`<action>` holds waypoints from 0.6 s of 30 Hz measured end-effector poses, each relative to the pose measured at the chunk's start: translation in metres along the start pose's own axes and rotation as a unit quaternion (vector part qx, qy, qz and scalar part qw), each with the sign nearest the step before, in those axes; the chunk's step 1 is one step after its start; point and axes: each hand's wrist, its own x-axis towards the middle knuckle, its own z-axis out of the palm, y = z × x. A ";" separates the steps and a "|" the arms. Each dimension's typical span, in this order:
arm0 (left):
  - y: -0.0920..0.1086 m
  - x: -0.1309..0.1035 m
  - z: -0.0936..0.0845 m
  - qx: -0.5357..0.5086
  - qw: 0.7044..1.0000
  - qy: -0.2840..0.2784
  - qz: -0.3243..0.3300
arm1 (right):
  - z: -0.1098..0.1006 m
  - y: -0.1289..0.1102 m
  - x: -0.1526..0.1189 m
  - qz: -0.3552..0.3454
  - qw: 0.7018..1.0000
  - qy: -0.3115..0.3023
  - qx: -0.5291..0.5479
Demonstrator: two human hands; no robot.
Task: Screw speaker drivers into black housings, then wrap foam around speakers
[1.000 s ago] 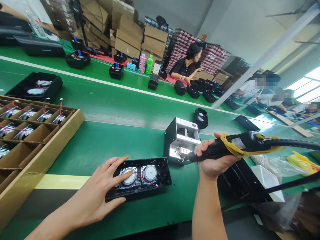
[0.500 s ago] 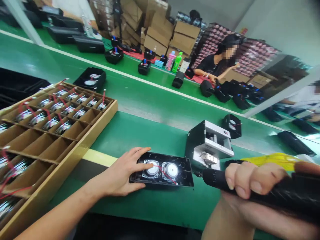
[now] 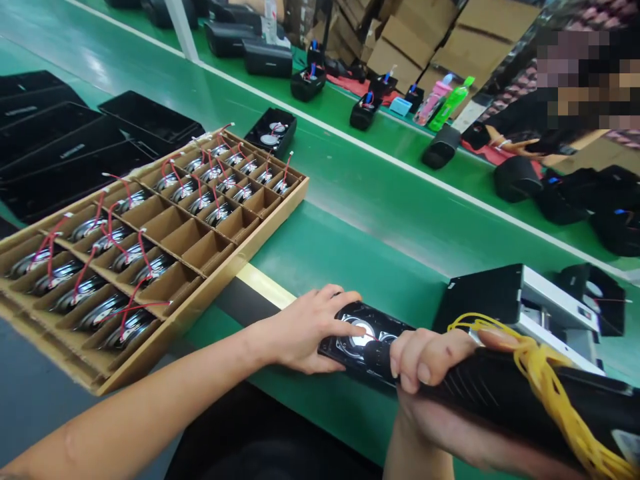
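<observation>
Head view: by the spread fingers of the left hand (image 3: 310,330), the left end of a black case (image 3: 357,363) is clasped. The thumb is placed at the near side, other fingers are laid over the far edge, and one fingertip is rested on a white speaker (image 3: 361,333). By the right hand (image 3: 435,373), a thick black tool (image 3: 480,380) is gripped, its fingers being curled around the body. The front of the tool is held over the right part of the case; whether a screw is touched cannot be told. Around the tool, a yellow band (image 3: 547,380) is wound.

The case is laid on the green tabletop (image 3: 360,267), between a carton (image 3: 277,247) on the left and a machine (image 3: 485,300) on the right. In the carton, many speakers with red wires are sorted into cells, and several cells are left bare. Beyond its far corner, an open box (image 3: 273,137) with two white discs is seen. At the far left, black panels (image 3: 60,147) are laid. Across a white line, a green bottle (image 3: 451,105) is stood near the forearm (image 3: 515,147) of another person.
</observation>
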 end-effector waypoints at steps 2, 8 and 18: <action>-0.001 0.001 0.000 -0.001 1.000 0.000 0.000 | -0.001 0.004 -0.001 0.002 1.000 -0.005 0.000; -0.002 0.001 0.001 -0.003 1.000 0.000 0.002 | -0.005 0.010 -0.005 0.006 1.000 -0.010 -0.028; -0.003 0.001 0.001 -0.004 1.000 0.008 0.006 | -0.009 0.017 -0.010 0.022 0.999 -0.010 -0.039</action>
